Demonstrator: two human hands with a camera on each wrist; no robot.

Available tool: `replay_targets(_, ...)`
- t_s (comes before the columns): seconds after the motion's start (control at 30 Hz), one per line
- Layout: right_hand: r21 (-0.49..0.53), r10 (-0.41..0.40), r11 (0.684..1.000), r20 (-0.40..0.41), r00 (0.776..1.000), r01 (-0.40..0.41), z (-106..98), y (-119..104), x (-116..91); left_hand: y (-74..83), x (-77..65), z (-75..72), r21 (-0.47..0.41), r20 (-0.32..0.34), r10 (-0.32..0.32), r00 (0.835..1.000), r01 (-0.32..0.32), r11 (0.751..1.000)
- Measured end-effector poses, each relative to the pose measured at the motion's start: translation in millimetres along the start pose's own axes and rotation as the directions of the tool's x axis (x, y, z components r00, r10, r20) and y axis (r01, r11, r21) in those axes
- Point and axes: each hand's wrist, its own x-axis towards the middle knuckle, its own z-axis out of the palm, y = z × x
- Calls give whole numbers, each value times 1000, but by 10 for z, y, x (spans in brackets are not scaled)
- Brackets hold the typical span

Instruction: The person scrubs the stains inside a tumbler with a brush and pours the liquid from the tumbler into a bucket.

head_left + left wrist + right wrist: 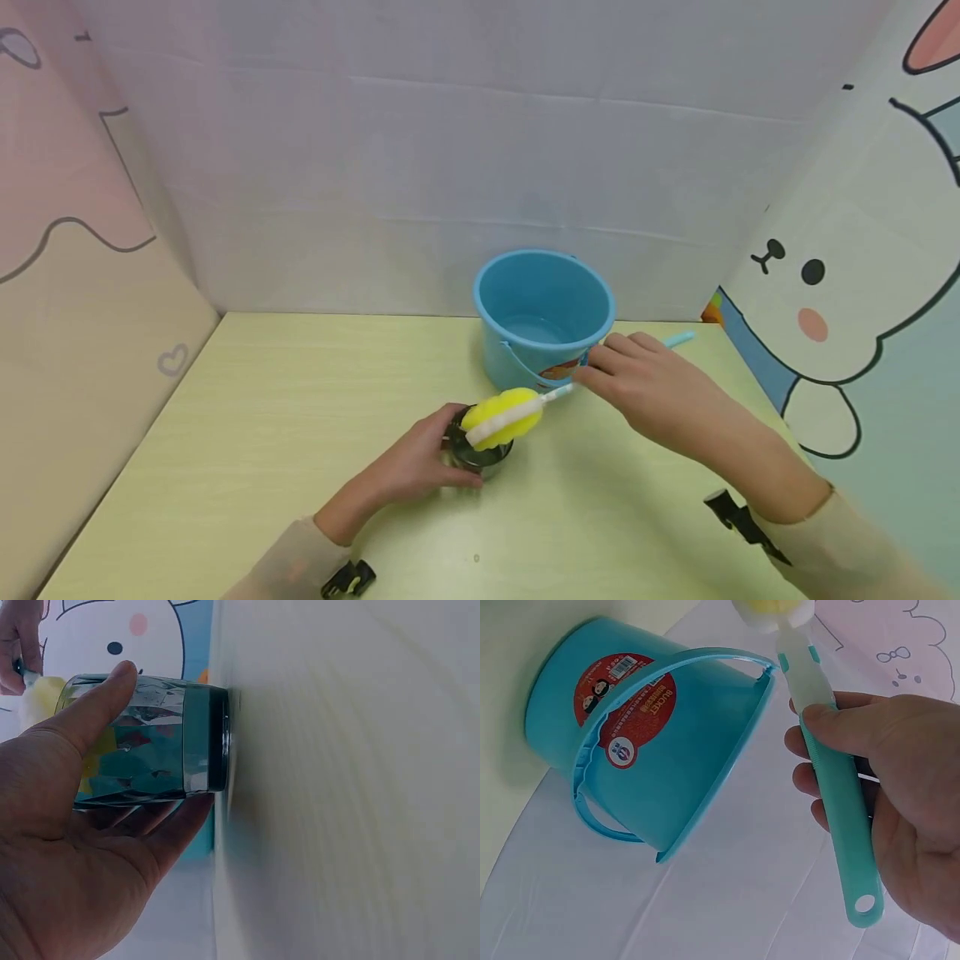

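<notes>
My left hand [414,460] grips a clear faceted glass cup [154,742] from its left side, thumb on the near side. The cup's base is at or just above the tabletop. My right hand [660,396] holds a sponge cup brush by its teal handle [840,817], the thumb lying along the handle. The brush's yellow and white sponge head [504,417] lies tilted over the cup's mouth; whether its tip is inside I cannot tell. Behind both hands stands a blue bucket [491,350].
The bucket's handle [705,654] hangs down at its front, near the right hand. A pale yellow table [300,375] meets a white cloth wall [450,167] at the back. Cartoon-printed cloths [862,292] flank both sides.
</notes>
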Motion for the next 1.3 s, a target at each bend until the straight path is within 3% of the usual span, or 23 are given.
replay_targets(0.37, -107, -66, 992, 8, 998, 67, -93, -65, 174, 19, 37, 62, 12, 20, 8, 1000, -9, 1000)
replay_targets(0.57, -193, -127, 972, 40, 991, 132, -121, -114, 276, 47, 53, 85, 37, 23, 18, 1000, -19, 999)
replay_targets(0.73, -240, -164, 955, 53, 985, 172, -113, -165, 371, 65, 66, 111, -8, 38, 17, 999, -17, 1000)
replay_targets(1.3, -341, -222, 908, 100, 970, 243, -54, -390, 632, 69, 92, 118, 14, 39, 36, 999, -37, 999)
